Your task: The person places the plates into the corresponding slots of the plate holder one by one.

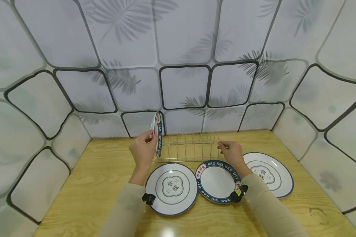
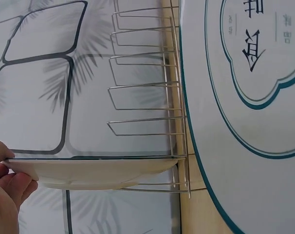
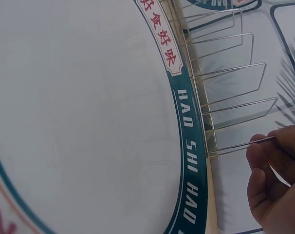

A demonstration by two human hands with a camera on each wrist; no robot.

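Note:
My left hand (image 1: 143, 148) pinches the rim of a plate (image 1: 159, 135) with a dark green lettered border. That plate stands upright in the left end of a metal wire dish rack (image 1: 185, 149); the left wrist view shows its pale underside (image 2: 99, 174) edge-on between the wires. At the rack's other end, my right hand (image 1: 232, 153) pinches the outermost wire divider (image 3: 235, 147) between thumb and fingers. In front of the rack lie a white plate (image 1: 172, 210) with a blue rim and a green-bordered plate (image 1: 216, 181), both flat.
Another white blue-rimmed plate (image 1: 280, 164) lies flat at the right, partly behind my right forearm. Everything rests on a wood-grain table (image 1: 86, 184). A patterned backdrop (image 1: 184, 85) rises behind the rack and along both sides.

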